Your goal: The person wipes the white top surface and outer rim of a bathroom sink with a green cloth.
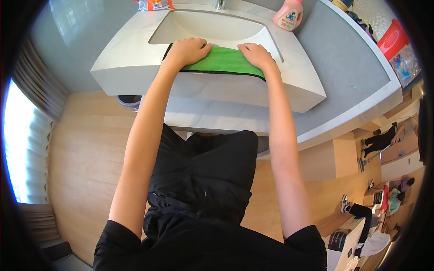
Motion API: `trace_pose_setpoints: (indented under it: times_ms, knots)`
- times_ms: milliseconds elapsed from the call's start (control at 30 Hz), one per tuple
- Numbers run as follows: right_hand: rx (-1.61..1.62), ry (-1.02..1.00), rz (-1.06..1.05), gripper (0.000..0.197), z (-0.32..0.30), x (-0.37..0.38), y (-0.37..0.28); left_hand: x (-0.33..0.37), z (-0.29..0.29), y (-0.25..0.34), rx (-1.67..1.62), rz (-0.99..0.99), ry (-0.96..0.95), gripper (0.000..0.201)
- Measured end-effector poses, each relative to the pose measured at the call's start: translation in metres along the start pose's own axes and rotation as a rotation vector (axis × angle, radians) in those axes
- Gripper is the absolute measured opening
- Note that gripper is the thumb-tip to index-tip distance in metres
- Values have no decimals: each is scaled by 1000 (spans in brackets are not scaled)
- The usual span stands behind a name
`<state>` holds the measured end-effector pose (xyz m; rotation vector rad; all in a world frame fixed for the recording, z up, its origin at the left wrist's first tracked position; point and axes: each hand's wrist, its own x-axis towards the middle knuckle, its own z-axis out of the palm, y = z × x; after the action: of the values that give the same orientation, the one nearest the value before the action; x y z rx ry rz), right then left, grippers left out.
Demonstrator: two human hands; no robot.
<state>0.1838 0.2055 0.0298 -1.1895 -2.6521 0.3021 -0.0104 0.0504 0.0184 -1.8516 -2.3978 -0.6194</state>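
Note:
A green cloth (219,60) with a black border lies over the front edge of the white washbasin (199,26), its near side hanging down a little at the counter front. My left hand (189,50) grips the cloth near its left end, fingers bent over it toward the basin. Toward the other end, my right hand (257,55) holds it with curled fingers. Both fingertips are partly hidden. Between the hands the cloth is stretched fairly flat.
A metal tap (220,4) stands behind the basin. On the white counter (122,50) are a pink bottle (288,16) at right and an orange-and-white packet (154,5) at left. Below sits a bin (129,103). A red container (392,39) stands far right; several people are beyond.

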Motion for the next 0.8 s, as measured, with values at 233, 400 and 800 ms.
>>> trace_pose_setpoints:
  times_ms: [233, 400, 800]
  knots:
    - [72, 132, -81, 40, 5, -30, -9, -25, 10, -2, 72, 119, 280, 33]
    - [117, 284, -167, 32, 9, -51, -10, -46, 11, 13, 72, 142, 427, 27]
    - [-28, 706, -370, 35, 42, -102, -19, -103, 13, 23, 9, 207, 529, 38]
